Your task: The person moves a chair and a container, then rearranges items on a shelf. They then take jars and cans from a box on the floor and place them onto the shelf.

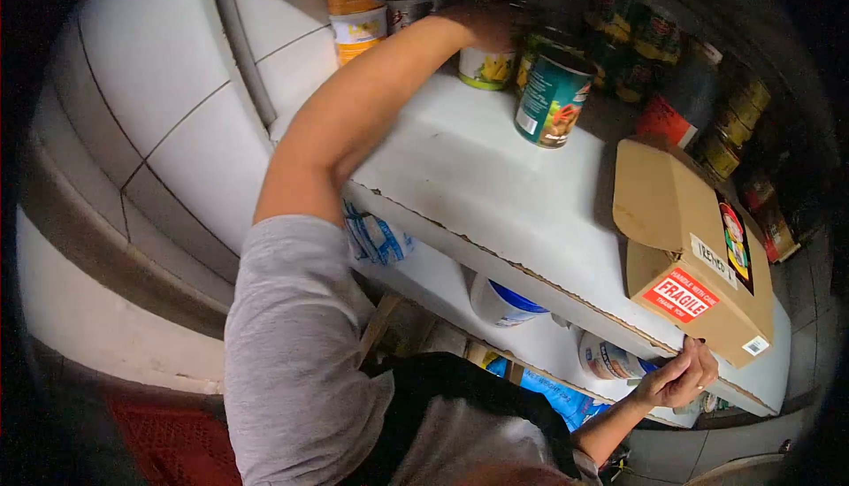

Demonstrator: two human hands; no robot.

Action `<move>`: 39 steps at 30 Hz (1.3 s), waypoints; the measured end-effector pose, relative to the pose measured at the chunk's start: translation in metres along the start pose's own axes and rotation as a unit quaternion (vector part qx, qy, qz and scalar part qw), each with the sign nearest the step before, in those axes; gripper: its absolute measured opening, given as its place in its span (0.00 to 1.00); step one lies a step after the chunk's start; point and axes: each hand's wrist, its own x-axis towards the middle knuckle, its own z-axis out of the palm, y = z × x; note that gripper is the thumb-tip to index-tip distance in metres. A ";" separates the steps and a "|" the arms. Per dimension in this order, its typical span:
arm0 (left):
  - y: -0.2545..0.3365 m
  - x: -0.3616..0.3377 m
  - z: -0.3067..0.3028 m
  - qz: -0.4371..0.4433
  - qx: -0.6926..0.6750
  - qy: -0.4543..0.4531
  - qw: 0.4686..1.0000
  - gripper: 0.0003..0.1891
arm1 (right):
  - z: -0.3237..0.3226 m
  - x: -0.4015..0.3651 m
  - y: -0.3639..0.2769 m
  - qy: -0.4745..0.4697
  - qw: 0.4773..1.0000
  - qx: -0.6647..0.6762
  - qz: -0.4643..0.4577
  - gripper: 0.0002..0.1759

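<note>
My left hand (488, 28) reaches deep onto the upper shelf (460, 168), right above a can with a yellow and green label (485, 68). Shadow and blur hide its fingers, so whether it grips that can does not show. Just right of it stands a dark green food can (554, 99), upright. At the lower right, my right hand (679, 377) is closed around the shelf's front edge, by the bottom corner of an open cardboard box (663, 260) with a red FRAGILE label.
Stacked orange and white tins (358, 22) stand by the tiled wall (168, 97). Several cans (637, 35) and a dark bottle with a red label (681, 97) stand at the back. White tubs (506, 302) sit on the lower shelf. A red crate (168, 437) is at lower left.
</note>
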 end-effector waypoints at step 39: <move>0.026 -0.078 -0.045 -0.163 -0.175 0.080 0.968 0.26 | -0.001 -0.002 0.002 -0.003 1.000 -0.008 0.005 0.11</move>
